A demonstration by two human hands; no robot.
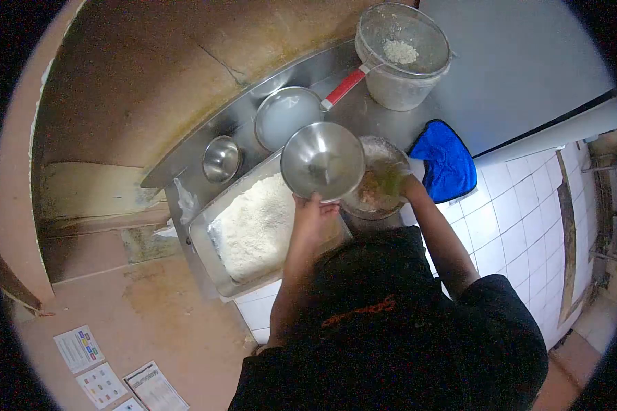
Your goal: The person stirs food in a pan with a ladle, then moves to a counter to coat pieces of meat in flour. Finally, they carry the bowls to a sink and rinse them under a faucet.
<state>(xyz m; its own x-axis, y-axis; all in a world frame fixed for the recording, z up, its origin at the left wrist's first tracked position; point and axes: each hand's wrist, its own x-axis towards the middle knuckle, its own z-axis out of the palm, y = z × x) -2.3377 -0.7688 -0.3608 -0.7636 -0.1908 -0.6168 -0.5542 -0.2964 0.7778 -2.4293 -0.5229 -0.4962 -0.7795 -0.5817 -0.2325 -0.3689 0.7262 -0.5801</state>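
Observation:
My left hand [315, 216] grips the near rim of a steel bowl [301, 147], thumb over the edge. This bowl is held partly above the flour tray [209, 257] and overlaps a second bowl. My right hand [410, 186] reaches into that second bowl, a wide metal mixing bowl [384, 146] with a floury rim and brownish contents [371, 192]. A yellow-green blur covers the spot where my right fingers are, so what they hold cannot be made out. White flour [257, 219] is heaped in the tray.
Behind are a bowl of whitish liquid [289, 116] and a small steel bowl [221, 159]. A red-handled sieve [346, 88] rests on a white bucket [399, 92] at the back. A blue cloth [449, 164] lies at the counter's right edge, beside a grey panel [521, 61].

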